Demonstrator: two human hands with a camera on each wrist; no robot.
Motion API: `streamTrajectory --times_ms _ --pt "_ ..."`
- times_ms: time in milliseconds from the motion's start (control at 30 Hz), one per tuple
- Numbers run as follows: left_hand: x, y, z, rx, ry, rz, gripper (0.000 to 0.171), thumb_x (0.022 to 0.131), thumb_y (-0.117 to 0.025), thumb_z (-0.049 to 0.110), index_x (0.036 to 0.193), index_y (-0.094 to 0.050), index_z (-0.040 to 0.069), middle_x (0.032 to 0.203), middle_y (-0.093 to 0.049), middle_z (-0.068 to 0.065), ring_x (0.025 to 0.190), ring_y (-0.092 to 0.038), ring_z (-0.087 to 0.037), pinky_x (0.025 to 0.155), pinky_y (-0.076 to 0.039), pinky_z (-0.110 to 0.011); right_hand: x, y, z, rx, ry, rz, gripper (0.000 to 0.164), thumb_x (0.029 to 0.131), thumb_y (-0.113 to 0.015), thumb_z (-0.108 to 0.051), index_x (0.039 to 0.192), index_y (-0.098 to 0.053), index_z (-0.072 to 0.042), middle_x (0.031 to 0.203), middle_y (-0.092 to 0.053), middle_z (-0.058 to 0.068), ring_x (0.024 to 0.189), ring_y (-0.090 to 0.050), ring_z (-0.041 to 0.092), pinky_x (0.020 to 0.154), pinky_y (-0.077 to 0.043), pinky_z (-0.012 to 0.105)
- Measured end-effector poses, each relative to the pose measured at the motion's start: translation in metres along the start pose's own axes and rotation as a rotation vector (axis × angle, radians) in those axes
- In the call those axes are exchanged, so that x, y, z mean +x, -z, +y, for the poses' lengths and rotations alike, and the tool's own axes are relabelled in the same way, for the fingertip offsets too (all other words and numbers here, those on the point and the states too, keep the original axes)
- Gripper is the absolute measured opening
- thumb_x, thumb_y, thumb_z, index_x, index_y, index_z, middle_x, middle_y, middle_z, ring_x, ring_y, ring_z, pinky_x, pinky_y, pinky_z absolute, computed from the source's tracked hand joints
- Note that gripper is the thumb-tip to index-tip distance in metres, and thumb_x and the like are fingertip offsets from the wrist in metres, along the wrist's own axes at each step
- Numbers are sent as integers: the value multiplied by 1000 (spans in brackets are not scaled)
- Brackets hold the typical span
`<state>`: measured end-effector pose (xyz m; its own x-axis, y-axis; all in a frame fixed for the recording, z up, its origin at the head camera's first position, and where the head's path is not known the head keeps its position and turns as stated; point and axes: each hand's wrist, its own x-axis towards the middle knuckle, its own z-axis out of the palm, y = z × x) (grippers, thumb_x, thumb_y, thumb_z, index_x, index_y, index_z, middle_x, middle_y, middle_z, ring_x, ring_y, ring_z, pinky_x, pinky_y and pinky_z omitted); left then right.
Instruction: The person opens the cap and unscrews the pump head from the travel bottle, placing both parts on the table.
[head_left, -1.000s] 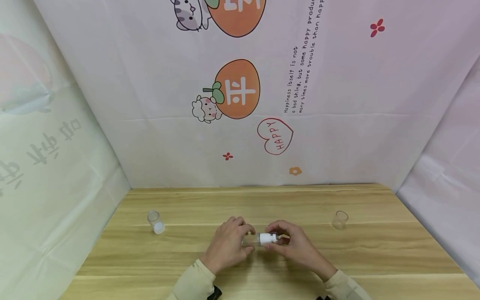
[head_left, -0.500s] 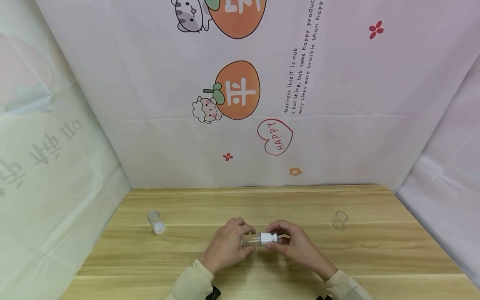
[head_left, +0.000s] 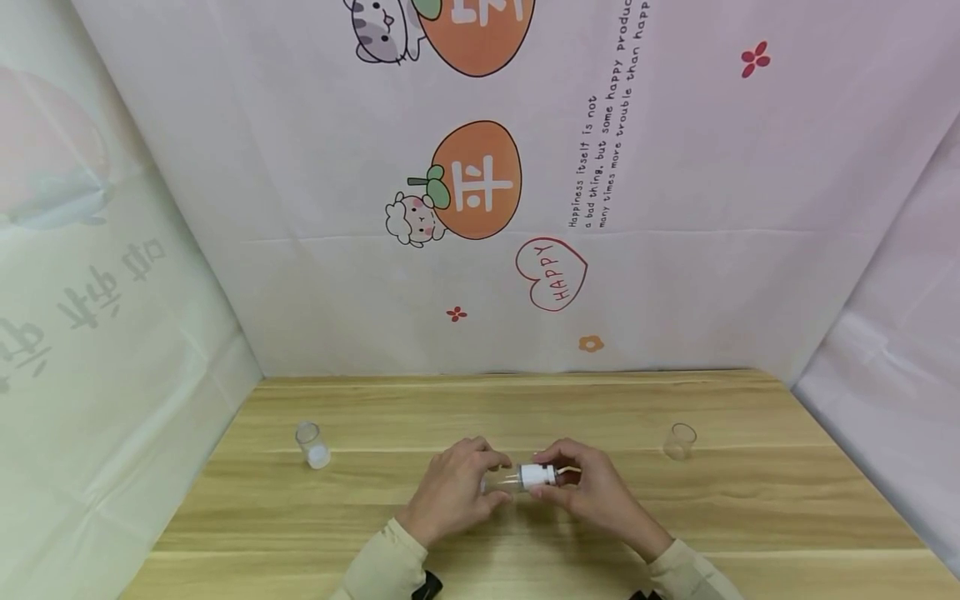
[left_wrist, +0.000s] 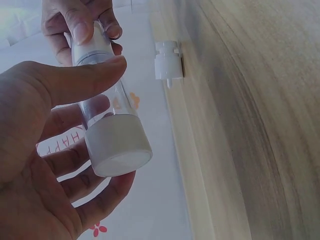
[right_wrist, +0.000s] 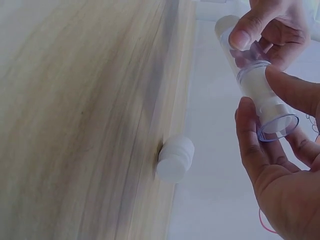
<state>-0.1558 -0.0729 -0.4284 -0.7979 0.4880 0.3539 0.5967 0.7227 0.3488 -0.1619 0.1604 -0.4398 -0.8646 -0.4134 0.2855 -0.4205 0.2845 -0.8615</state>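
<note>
Clear bottle (head_left: 504, 481): held sideways between your hands, over the near part of the desk (head_left: 330, 517).
Left hand (head_left: 453, 485): your thumb and fingers curl around the clear body, by its white base (left_wrist: 117, 145).
Right hand (head_left: 591, 485): yours grips the white-sleeved end (right_wrist: 257, 82).
Change: hardly any in the last second; both hands stay put, and you cannot tell any slight twist.
Meaning: the work probably stands where it was, both ends together.
</note>
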Motion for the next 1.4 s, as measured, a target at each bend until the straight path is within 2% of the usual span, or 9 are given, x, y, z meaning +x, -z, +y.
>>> streamTrajectory --times_ms 167,400,767,933,1167,1400 --pt "1 0 0 2 6 12 34 77 -90 30 106 -79 16 95 -70 3 78 -55 -6 64 -46 -24 0 -1 -1 1 26 28 30 79 -85 -3 104 -68 -5 104 -70 11 84 -68 16 74 -59 31" --pt "2 0 0 36 9 29 35 77 -90 31 108 -79 17 97 -70 4 80 -57 -8 62 -46 -26 0 -2 -2 -8 34 66 29 79 -86 -4 102 -69 -5 104 -71 11 85 -69 22 75 -59 30" --pt "4 1 1 41 2 47 36 77 -90 31 107 -79 16 97 -70 2 82 -60 -11 63 -49 -27 -1 -4 -5 -6 62 115 29 77 -86 -2 101 -70 -5 104 -71 12 85 -68 17 74 -59 29" --pt "4 1 1 45 6 46 36 77 -90 32 108 -79 16 97 -70 3 82 -60 -11 64 -49 -28 -1 -4 -7 -8 66 119 28 78 -86 -2 101 -70 -4 103 -70 13 85 -68 18 74 -59 30" --pt "4 3 1 48 15 18 37 78 -89 33 111 -79 19 98 -70 3 83 -60 -11 63 -48 -28 0 -3 -8 -12 6 113 29 76 -87 0 100 -72 -5 100 -71 9 83 -68 22 74 -59 30" --pt "3 3 2 51 12 -3 39 78 -89 32 113 -79 19 99 -71 2 83 -59 -11 62 -47 -27 -1 0 -10 -24 -12 56 27 78 -86 -3 102 -75 -3 97 -69 7 83 -68 23 72 -59 30"
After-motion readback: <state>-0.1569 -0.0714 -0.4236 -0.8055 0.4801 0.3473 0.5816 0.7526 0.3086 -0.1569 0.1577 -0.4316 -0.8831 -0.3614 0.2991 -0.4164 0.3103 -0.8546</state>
